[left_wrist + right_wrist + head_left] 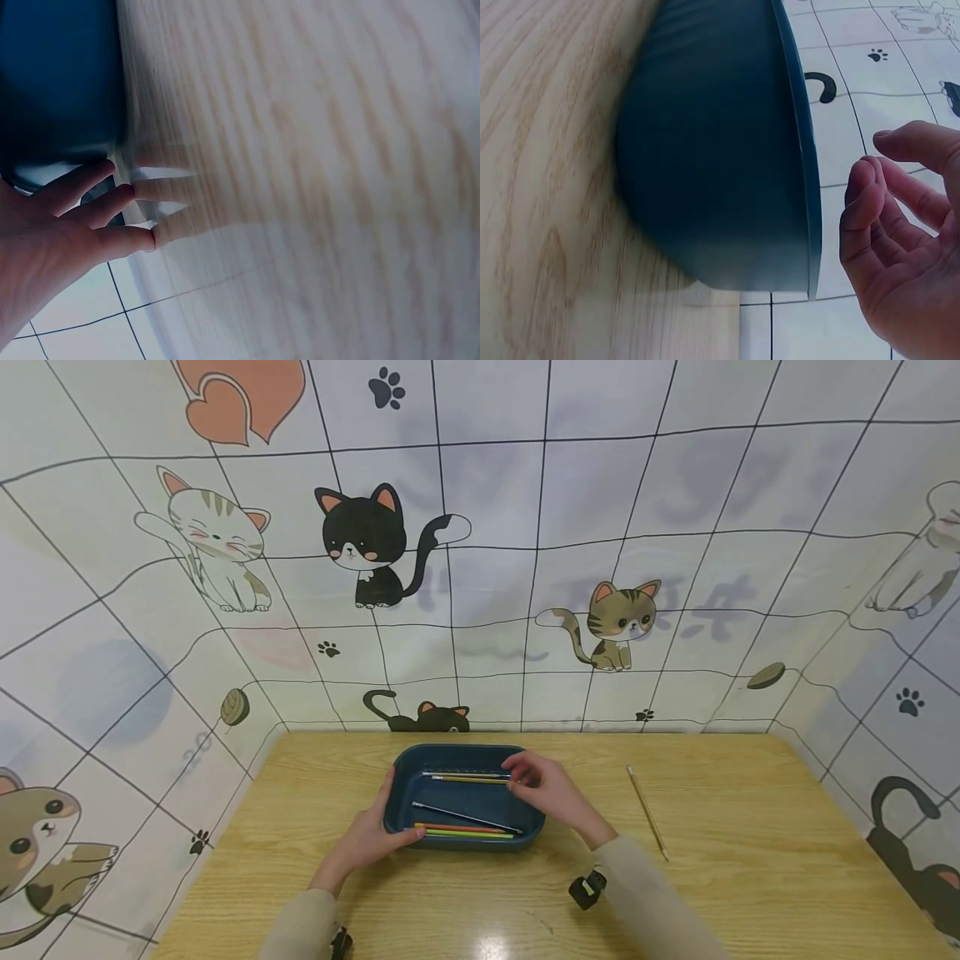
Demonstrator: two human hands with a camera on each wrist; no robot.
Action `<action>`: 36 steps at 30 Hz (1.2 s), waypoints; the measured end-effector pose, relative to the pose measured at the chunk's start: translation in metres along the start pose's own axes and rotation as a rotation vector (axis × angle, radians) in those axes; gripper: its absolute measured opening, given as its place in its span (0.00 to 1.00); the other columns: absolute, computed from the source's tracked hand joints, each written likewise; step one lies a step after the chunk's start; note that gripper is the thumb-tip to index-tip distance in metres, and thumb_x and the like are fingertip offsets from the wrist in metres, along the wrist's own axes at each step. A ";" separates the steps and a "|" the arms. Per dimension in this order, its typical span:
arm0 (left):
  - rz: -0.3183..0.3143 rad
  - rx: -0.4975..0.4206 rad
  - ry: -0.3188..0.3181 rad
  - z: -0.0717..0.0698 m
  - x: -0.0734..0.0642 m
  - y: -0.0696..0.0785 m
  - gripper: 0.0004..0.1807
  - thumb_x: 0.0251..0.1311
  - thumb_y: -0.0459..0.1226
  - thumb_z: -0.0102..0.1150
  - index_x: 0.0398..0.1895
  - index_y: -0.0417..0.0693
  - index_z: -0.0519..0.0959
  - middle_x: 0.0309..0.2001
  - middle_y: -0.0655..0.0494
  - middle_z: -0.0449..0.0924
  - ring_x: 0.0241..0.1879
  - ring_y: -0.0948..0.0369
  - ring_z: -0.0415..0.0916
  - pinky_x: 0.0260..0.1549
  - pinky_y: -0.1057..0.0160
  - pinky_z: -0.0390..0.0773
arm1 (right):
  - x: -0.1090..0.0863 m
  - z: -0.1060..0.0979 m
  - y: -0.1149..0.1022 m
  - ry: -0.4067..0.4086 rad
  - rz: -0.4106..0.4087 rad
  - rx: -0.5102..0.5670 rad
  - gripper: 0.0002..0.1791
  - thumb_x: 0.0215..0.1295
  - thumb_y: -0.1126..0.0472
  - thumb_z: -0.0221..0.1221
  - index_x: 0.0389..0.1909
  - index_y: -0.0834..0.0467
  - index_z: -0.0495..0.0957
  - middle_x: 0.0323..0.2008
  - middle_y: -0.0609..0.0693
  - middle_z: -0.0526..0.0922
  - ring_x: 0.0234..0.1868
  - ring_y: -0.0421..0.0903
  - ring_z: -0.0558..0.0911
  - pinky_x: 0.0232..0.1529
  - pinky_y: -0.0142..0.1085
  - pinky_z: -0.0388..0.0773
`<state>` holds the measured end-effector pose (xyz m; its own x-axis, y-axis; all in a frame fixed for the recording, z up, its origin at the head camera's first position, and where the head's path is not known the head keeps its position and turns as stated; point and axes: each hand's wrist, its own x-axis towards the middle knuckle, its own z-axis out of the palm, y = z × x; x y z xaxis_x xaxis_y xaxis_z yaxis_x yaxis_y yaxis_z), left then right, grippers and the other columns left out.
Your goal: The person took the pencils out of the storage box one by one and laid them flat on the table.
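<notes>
A dark blue plastic basin (463, 843) stands on the table, with several pencils inside. Yellow and silver pencils (468, 779) lie toward its back, a dark pencil (465, 817) lies slanted in the middle, and orange and green pencils (465, 832) lie along the front. My left hand (371, 835) holds the basin's left front corner, thumb at the rim and fingers along the outer side. Over the right end hovers my right hand (551, 789), fingers loosely bent. The right wrist view shows nothing between that hand's thumb (911, 142) and fingertips.
One more pencil (647, 812) lies on the wooden table (750, 827), right of the basin. Behind the table hangs a backdrop (487, 577) with grid lines and cartoon cats, and it also rises along both sides.
</notes>
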<state>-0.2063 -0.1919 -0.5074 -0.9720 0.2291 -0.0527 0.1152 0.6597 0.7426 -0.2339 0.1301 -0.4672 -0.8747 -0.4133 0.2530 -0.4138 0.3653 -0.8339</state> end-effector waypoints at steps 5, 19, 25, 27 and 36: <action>-0.012 -0.019 -0.009 0.000 0.000 0.001 0.62 0.50 0.49 0.73 0.78 0.48 0.38 0.37 0.41 0.79 0.31 0.55 0.75 0.38 0.54 0.72 | 0.004 0.009 0.001 -0.035 -0.004 -0.024 0.12 0.63 0.67 0.61 0.48 0.63 0.78 0.33 0.48 0.79 0.32 0.44 0.77 0.30 0.35 0.73; -0.005 -0.017 0.000 0.001 0.001 0.000 0.62 0.50 0.50 0.72 0.78 0.47 0.38 0.49 0.34 0.75 0.38 0.52 0.73 0.42 0.52 0.71 | 0.011 0.032 0.001 -0.122 -0.024 -0.036 0.12 0.65 0.66 0.60 0.48 0.64 0.78 0.33 0.47 0.80 0.32 0.44 0.78 0.32 0.36 0.73; 0.001 -0.020 0.004 0.000 0.001 0.000 0.62 0.49 0.49 0.73 0.78 0.47 0.38 0.46 0.35 0.76 0.37 0.52 0.73 0.43 0.51 0.71 | 0.015 0.043 0.005 -0.149 -0.030 -0.047 0.11 0.65 0.66 0.60 0.47 0.63 0.79 0.34 0.45 0.80 0.33 0.42 0.77 0.34 0.36 0.74; 0.002 -0.022 0.006 0.000 0.001 0.000 0.62 0.49 0.49 0.73 0.78 0.47 0.39 0.45 0.37 0.77 0.37 0.52 0.73 0.43 0.51 0.71 | 0.017 0.046 0.007 -0.162 -0.032 -0.049 0.11 0.65 0.66 0.60 0.47 0.63 0.79 0.33 0.44 0.80 0.33 0.41 0.77 0.35 0.36 0.74; 0.002 -0.018 0.009 0.000 0.001 0.000 0.62 0.50 0.49 0.73 0.78 0.47 0.38 0.49 0.32 0.76 0.40 0.50 0.73 0.46 0.48 0.70 | 0.024 0.059 0.008 -0.194 -0.032 -0.055 0.10 0.63 0.67 0.61 0.45 0.64 0.79 0.33 0.46 0.80 0.32 0.40 0.78 0.36 0.35 0.74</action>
<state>-0.2068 -0.1915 -0.5072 -0.9735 0.2241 -0.0457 0.1134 0.6466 0.7544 -0.2430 0.0742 -0.4971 -0.7984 -0.5761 0.1753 -0.4582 0.3922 -0.7976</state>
